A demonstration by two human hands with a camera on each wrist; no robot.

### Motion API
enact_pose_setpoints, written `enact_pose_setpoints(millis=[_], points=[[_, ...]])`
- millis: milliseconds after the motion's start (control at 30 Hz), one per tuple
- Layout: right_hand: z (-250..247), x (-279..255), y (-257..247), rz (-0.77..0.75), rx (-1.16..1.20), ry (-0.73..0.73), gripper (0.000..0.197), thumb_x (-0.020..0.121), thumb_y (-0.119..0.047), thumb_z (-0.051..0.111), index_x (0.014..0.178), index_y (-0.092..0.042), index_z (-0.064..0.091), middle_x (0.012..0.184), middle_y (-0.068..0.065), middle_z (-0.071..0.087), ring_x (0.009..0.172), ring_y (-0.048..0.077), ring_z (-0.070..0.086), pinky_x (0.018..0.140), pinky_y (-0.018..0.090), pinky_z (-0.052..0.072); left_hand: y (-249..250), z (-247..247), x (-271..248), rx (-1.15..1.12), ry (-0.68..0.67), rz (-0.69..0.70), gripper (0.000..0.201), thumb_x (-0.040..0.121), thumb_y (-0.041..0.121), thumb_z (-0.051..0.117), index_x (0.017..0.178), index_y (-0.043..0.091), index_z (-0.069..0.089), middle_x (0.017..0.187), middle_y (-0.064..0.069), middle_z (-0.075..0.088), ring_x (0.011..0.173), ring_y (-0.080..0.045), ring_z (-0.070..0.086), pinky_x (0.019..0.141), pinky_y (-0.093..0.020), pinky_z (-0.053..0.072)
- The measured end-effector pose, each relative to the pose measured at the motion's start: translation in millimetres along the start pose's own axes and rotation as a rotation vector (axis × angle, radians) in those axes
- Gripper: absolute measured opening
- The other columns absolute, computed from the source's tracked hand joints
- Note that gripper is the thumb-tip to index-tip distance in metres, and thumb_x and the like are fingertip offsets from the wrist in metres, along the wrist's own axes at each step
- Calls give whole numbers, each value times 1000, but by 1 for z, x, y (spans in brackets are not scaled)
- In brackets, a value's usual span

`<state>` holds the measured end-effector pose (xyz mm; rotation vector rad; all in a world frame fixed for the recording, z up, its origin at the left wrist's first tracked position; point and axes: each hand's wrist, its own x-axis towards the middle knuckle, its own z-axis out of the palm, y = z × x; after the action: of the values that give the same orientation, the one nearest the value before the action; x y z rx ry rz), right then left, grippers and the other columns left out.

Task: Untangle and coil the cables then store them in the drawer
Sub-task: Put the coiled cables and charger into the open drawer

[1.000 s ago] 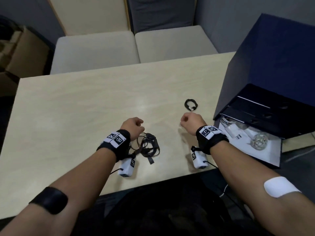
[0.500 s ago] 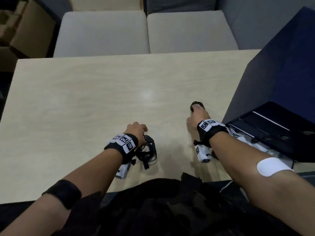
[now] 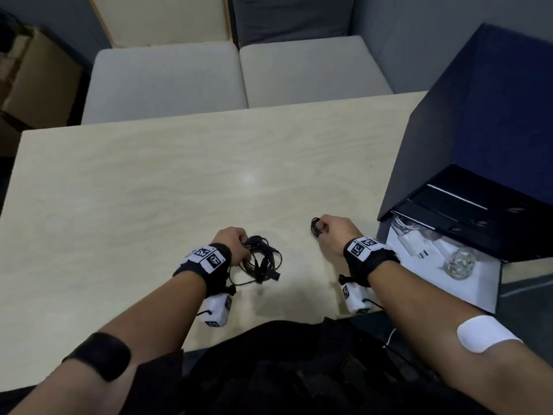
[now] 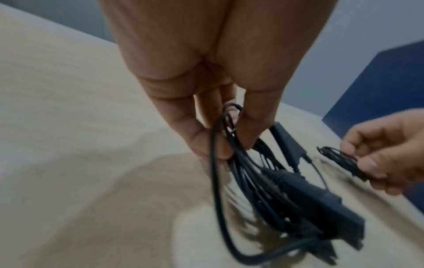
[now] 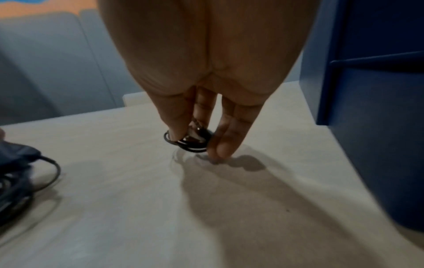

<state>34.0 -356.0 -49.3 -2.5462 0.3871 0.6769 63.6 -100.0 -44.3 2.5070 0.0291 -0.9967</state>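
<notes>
A loose bundle of black cables (image 3: pixel 263 260) (image 4: pixel 275 190) hangs just above the pale wooden table (image 3: pixel 149 205), near its front edge. My left hand (image 3: pixel 232 241) (image 4: pixel 220 137) pinches its upper loops between thumb and fingers. To the right, my right hand (image 3: pixel 329 230) (image 5: pixel 197 139) pinches a small black coiled cable (image 3: pixel 315 226) (image 5: pixel 188 143) (image 4: pixel 339 159), lifted slightly off the table. The open white drawer (image 3: pixel 484 283) sticks out of the dark blue cabinet (image 3: pixel 493 130) at the right; white cables and a charger lie inside.
Two beige seat cushions (image 3: pixel 233 76) stand behind the table. Cardboard boxes (image 3: pixel 33 85) sit at the far left. The cabinet rises close beside my right hand.
My right hand reached forward to the small coil and now pinches it, drawn back a little. My left hand closed on the cable bundle and lifted it slightly.
</notes>
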Motion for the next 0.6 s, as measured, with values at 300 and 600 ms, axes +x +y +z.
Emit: enact_pose_setpoints(millis=[300,600], points=[[-14,-66,12,4,266,253,12,85,-12,62,95,-18,64,84,-1,62,78,18,54,57,22,34,49,-16,-18,-391,9,204,22,73,-2,71,71,10,53,64,-8,59,52,-19,63,71,-38,57],[-60,-113,76,73,438,381,9,88,-13,62,91,-22,59,82,-2,63,73,16,56,69,26,43,166,21,-40,-534,-120,370,26,79,-12,64,71,7,48,61,-10,54,36,-11,55,54,-29,55]])
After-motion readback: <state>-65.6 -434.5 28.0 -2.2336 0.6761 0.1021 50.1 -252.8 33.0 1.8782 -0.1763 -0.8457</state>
